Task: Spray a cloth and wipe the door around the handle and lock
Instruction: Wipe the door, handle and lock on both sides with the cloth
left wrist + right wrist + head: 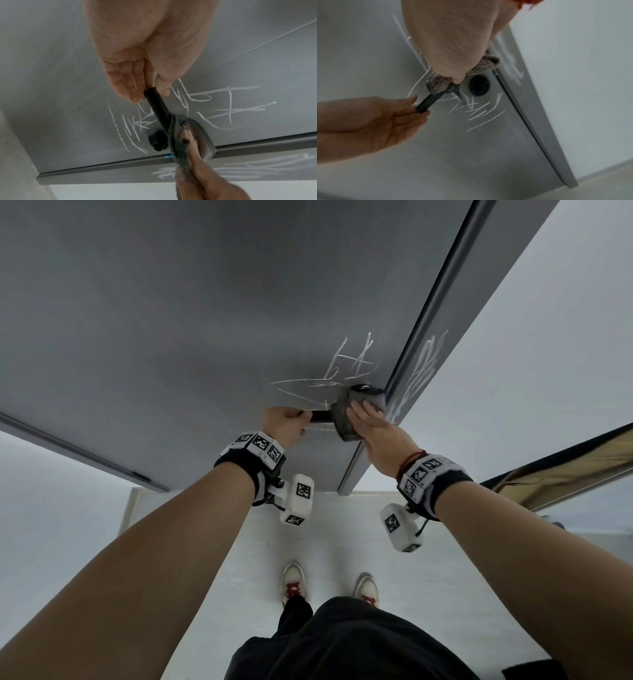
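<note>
The grey door [171, 337] carries white chalk scribbles [346, 364] around its black lever handle [320, 416]. My left hand [284, 422] pinches the free end of the handle [154, 100] between thumb and fingers. My right hand [373, 426] holds a grey checked cloth [342, 419] bunched over the root of the handle, close to the door's edge. The round black lock [157, 140] sits just below the handle, beside the cloth [178, 135], and is uncovered in the right wrist view [478, 85]. No spray bottle is in view.
The door frame [455, 313] right of the door also bears chalk marks [424, 361], with white wall beyond it. My feet [294, 580] stand on a pale floor. A brown-edged panel [565, 470] leans at the right.
</note>
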